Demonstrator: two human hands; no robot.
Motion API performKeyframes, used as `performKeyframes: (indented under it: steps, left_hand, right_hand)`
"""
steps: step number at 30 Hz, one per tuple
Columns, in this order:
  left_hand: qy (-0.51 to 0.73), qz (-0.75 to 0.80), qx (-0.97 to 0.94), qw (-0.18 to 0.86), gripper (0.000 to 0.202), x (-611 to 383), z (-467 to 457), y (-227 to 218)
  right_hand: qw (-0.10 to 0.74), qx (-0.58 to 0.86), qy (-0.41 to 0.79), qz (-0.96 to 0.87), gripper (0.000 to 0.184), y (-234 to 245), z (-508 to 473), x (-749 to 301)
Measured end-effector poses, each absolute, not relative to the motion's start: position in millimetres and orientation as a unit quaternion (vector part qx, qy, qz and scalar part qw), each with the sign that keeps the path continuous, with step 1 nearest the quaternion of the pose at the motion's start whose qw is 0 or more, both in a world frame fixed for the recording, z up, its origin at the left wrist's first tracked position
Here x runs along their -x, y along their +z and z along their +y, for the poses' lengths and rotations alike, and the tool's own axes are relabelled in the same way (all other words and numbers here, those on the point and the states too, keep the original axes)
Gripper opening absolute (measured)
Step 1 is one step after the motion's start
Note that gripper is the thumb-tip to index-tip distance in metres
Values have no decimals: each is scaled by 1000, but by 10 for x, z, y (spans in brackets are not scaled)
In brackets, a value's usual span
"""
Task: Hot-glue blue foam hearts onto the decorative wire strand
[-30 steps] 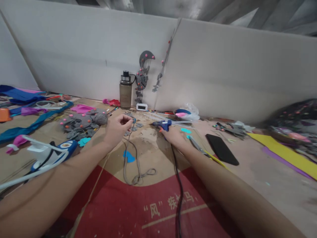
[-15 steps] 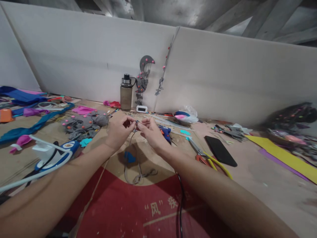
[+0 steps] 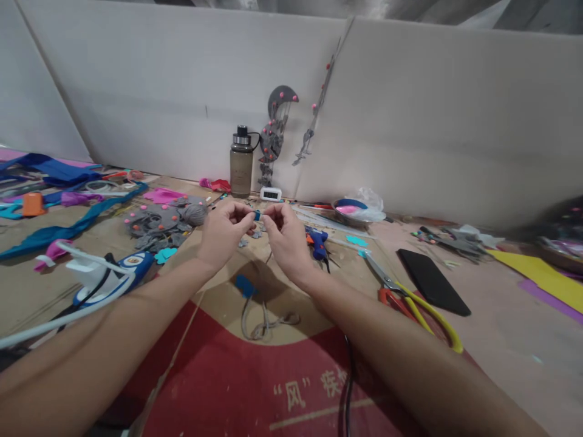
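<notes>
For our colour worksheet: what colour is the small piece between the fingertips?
Blue; the small piece shows best in the head view.

Head view, forward and down, seemingly near the table (image 3: 514, 343)

Dim, even indoor light, muted and greyish, seems to fall from above. The white panels (image 3: 410, 115) look dull grey, paler at upper left and darker toward the right edge. Soft-edged shadow pools on the brown cardboard (image 3: 223, 291) beneath the hands (image 3: 289, 243), and darkens the red printed area (image 3: 218, 376) beside the right forearm (image 3: 392, 328). Faint highlights touch the clear plastic bag (image 3: 371, 203) and the bottle's metal collar (image 3: 242, 139). The wide lens bows the panels' top edge and stretches both forearms toward the lower corners. Fine detail is soft throughout; the small blue piece (image 3: 257, 215) between the hands is indistinct, and the dark heap (image 3: 565, 221) at far right smears into murk.
</notes>
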State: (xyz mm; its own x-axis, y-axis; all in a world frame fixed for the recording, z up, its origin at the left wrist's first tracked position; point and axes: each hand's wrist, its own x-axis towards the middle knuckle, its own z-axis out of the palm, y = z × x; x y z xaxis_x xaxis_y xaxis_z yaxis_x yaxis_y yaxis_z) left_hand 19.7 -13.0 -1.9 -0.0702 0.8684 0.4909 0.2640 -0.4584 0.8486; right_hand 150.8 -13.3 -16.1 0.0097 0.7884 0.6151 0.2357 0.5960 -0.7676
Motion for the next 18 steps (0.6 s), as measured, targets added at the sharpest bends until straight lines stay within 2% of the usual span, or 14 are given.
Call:
performKeyframes:
  steps: [5,18]
  left_hand:
    - [585,416,-610,336,23,-225,-109,-78]
    - [591,395,-590,383,26,-242,-108,-120]
  right_hand:
    - [571,394,190,-695,4,-260,-99,-1567]
    - [572,414,169,-688,14,-274,-131,-1586]
